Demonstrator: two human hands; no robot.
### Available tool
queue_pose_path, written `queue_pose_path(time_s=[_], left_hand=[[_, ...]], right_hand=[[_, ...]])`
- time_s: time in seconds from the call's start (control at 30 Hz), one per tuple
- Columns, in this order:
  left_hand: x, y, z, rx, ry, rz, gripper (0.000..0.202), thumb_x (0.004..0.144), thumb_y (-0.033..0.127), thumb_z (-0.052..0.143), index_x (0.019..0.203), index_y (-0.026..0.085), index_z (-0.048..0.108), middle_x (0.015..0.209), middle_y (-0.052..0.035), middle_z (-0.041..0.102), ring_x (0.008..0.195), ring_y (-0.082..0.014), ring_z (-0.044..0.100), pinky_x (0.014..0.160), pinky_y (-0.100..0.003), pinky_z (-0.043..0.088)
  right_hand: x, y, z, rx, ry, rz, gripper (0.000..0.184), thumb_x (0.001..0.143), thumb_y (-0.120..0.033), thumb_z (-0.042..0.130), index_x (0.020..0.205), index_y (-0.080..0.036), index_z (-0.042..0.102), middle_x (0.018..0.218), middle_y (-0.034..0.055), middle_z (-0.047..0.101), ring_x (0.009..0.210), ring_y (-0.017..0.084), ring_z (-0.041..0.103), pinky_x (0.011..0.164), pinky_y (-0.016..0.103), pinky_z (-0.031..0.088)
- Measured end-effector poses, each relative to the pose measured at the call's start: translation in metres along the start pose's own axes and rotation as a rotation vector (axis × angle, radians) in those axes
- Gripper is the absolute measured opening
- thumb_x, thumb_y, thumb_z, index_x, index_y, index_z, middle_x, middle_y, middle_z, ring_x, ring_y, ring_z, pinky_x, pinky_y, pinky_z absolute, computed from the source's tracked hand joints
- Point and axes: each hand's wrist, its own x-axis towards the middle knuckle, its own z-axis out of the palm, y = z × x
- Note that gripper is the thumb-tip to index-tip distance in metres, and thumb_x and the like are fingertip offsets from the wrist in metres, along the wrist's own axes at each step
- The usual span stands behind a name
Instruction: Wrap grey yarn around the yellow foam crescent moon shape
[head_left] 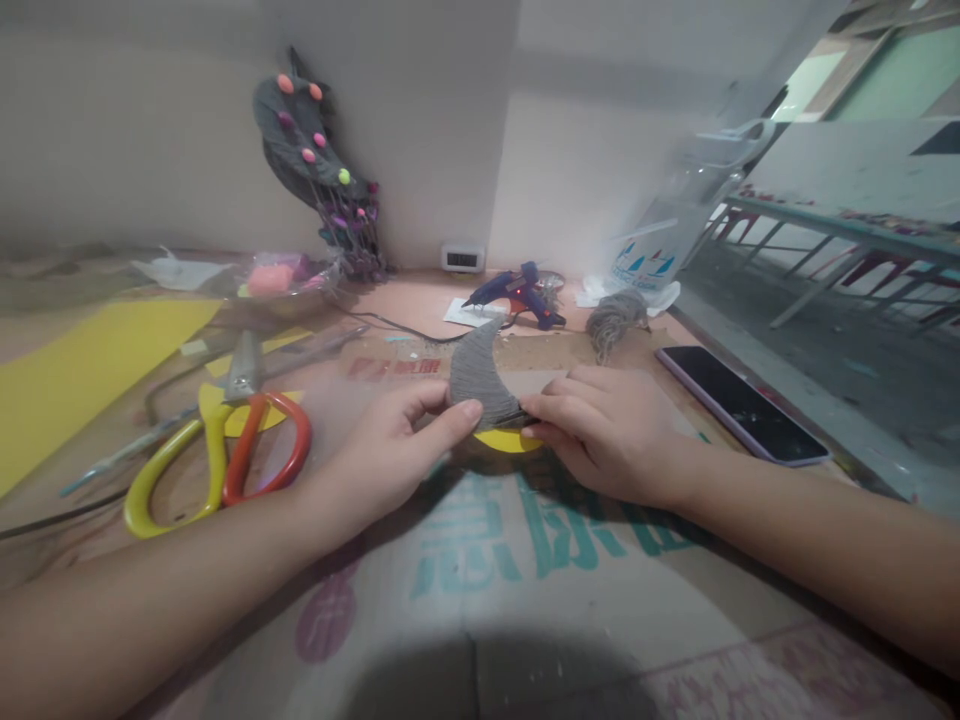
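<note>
A yellow crescent cutout wrapped in grey yarn (480, 375) is held just above the cardboard, its bare yellow lower edge (510, 440) showing. My left hand (401, 440) grips the crescent's left side between thumb and fingers. At the lower right tip, my right hand (600, 425) pinches the crescent, perhaps with a strand of yarn that its fingers mostly hide. Behind the crescent lies a blue glue gun (517, 292) with a small red light. Loose grey yarn (616, 322) sits in a bundle beyond my right hand.
Scissors (217, 440) with yellow and red handles lie at left, near yellow sheet material (82, 370). A phone (742, 400) rests at right, below a clear plastic cup (660, 230). A small digital display (463, 258) and a decorated grey crescent (300, 140) stand along the wall.
</note>
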Motion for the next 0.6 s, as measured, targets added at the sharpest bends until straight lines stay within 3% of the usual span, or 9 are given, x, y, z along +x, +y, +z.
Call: queue_pose_path(time_s=[0.6], left_hand=[[0.0001,-0.005,-0.0003,-0.121,-0.045,-0.004,0.024,0.088,0.039,0.054,0.09,0.017,0.065,0.092,-0.0014,0.069,0.089,-0.019,0.061,0.078,-0.028,0.047]], right_hand=[[-0.0005,0.0001,0.0021,0.017,0.028,0.006,0.018,0.095,-0.022,0.045,0.09,-0.014,0.06,0.067,0.002,0.062,0.06,0.014,0.05,0.055,0.026,0.032]])
